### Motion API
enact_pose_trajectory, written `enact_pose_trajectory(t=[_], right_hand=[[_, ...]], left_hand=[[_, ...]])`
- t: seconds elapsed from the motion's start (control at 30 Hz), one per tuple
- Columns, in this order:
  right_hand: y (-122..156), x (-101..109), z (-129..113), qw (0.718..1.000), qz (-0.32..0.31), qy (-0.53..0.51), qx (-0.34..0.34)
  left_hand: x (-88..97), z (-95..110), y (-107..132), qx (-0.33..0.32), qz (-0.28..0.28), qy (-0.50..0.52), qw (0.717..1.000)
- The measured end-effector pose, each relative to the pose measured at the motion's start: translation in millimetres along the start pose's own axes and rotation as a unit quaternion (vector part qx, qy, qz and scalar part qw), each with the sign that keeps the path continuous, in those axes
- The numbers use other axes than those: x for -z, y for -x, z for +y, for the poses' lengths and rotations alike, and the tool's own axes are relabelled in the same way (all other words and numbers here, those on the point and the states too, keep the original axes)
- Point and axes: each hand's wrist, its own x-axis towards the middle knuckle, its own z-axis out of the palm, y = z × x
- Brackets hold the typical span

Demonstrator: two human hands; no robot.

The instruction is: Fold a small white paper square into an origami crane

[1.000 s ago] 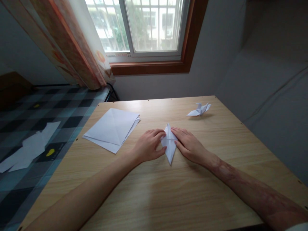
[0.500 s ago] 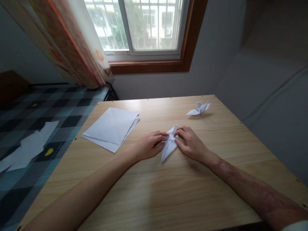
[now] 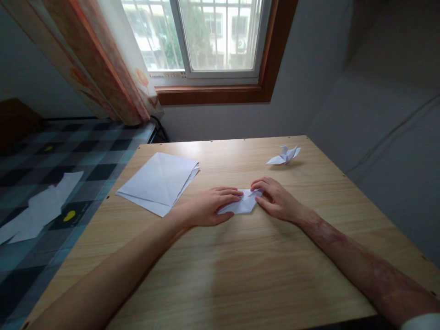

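Note:
A small folded white paper (image 3: pixel 244 205) lies on the wooden table between both hands, its long side running left to right. Over its left end, my left hand (image 3: pixel 213 206) has its fingers on top and its thumb along the near edge, holding the paper. My right hand (image 3: pixel 275 198) grips the right end, with thumb and index finger closed at the corner. The fingers hide both ends of the paper. Farther back to the right stands a finished white paper crane (image 3: pixel 284 155), untouched.
A stack of white paper sheets (image 3: pixel 160 178) lies on the table (image 3: pixel 213 275) at the left. Torn or cut paper pieces (image 3: pixel 44 208) rest on a checked bed (image 3: pixel 24 169) beside the table. Behind are a window (image 3: pixel 220 36) and a curtain (image 3: pixel 103 59).
The folded paper has turned from slanting lengthwise to lying sideways, and its shape now looks wider and flatter. Both hands have shifted slightly apart, at its two ends.

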Motion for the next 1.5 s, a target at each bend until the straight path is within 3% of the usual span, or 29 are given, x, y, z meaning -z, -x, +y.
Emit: enact_pose_trajectory(t=[0.17, 0.4, 0.67, 1.0, 1.17, 1.33, 1.5], right_hand=[[-1, 5, 3, 0.999, -0.016, -0.025, 0.012], [-2, 6, 4, 0.999, -0.014, -0.031, 0.016], [0, 7, 4, 0.997, -0.028, -0.074, -0.011], [-2, 5, 1, 0.997, -0.023, -0.07, -0.023], [-3, 4, 3, 0.998, -0.016, -0.067, 0.0], [-2, 1, 7, 0.997, -0.01, -0.082, 0.011], [-1, 1, 11, 0.996, -0.013, -0.083, 0.009]], left_hand=[[10.2, -1, 1, 0.017, 0.005, 0.008, 1.0], [-15.9, 14, -12, 0.098, 0.113, -0.026, 0.988], [-24.7, 10, -14, 0.123, 0.16, 0.089, 0.975], [-25.1, 10, -13, 0.127, 0.158, 0.045, 0.978], [-24.6, 15, -10, 0.111, 0.161, -0.029, 0.98], [-26.7, 17, -8, 0.027, 0.1, -0.141, 0.985], [-31.0, 12, -8, -0.022, 0.066, -0.156, 0.985]])
